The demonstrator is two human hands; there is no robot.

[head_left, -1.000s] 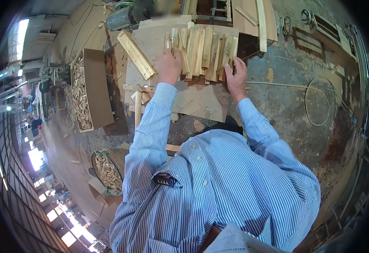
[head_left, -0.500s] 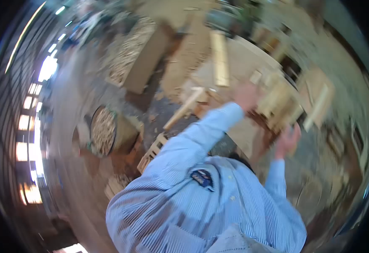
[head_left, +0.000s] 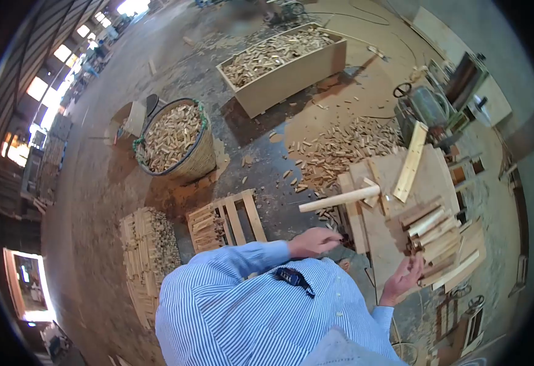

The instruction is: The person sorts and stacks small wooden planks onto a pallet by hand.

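My left hand [head_left: 314, 242] is in front of my chest, left of the work table [head_left: 390, 256]. Its fingers are drawn together, and I cannot make out whether anything small is between them. Against the near ends of a stack of wooden strips [head_left: 439, 238] on the table's right side rests my right hand [head_left: 403, 279], fingers stretched out and somewhat apart. A pale wooden bar [head_left: 340, 199] juts past the table's left edge. Farther back on the tabletop lies a wooden board with dark spots [head_left: 411, 163].
Beyond the table stands a machine with a handwheel [head_left: 428, 107]. Loose wood offcuts [head_left: 340, 149] litter the floor. A long wooden box [head_left: 291, 76] and a round basket [head_left: 203, 149] hold more. A pallet [head_left: 242, 213] and stacked sticks [head_left: 148, 247] lie to the left.
My view has swung left and steadied. My left hand has drawn back from the strips, off the table toward my chest. My right hand is still by the strips' near ends.
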